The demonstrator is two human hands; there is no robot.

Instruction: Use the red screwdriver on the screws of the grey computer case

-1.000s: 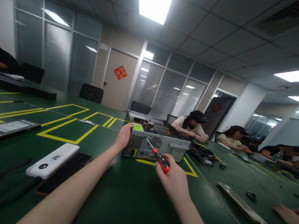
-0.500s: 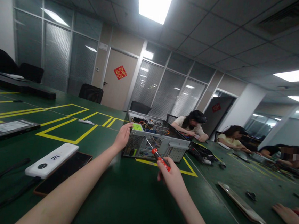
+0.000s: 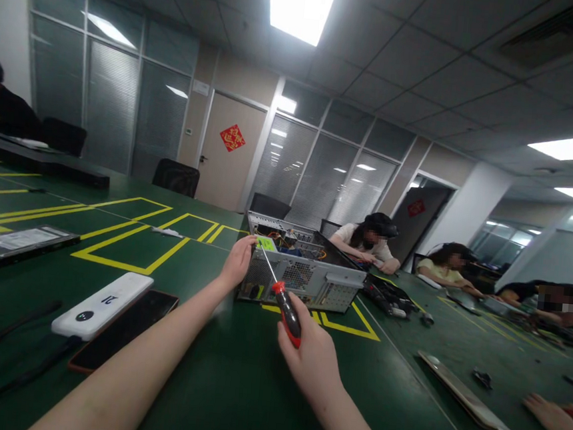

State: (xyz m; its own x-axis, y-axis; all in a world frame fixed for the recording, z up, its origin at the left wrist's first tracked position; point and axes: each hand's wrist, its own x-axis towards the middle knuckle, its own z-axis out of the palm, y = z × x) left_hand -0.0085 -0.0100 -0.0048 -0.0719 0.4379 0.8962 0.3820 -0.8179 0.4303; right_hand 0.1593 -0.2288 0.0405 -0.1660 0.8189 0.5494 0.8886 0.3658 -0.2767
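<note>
An opened desktop computer case (image 3: 306,278) lies on the green table, with its rear panel towards me and wiring visible inside. At its left end my left hand (image 3: 237,261) grips the upper corner, beside a power supply with a bright green label (image 3: 265,242). Some of its fingertips are hidden behind the edge. A red-and-black screwdriver (image 3: 288,312) is held in my right hand (image 3: 311,346), fingers closed round the handle. Its thin shaft slants up and left, the tip near the top edge by the green label. Whether the tip touches anything, I cannot tell.
To the left lie a white power bank (image 3: 103,305) with a cable, a dark phone (image 3: 126,331) and a hard drive (image 3: 18,242). Black parts (image 3: 394,297) sit right of the case. Another phone (image 3: 462,391) lies further right, near a co-worker's hand (image 3: 547,415). Other people sit around the table.
The screwdriver has moved left and now points more steeply, its tip going from the rear panel's middle to the upper left edge. My left hand stays on the case corner.
</note>
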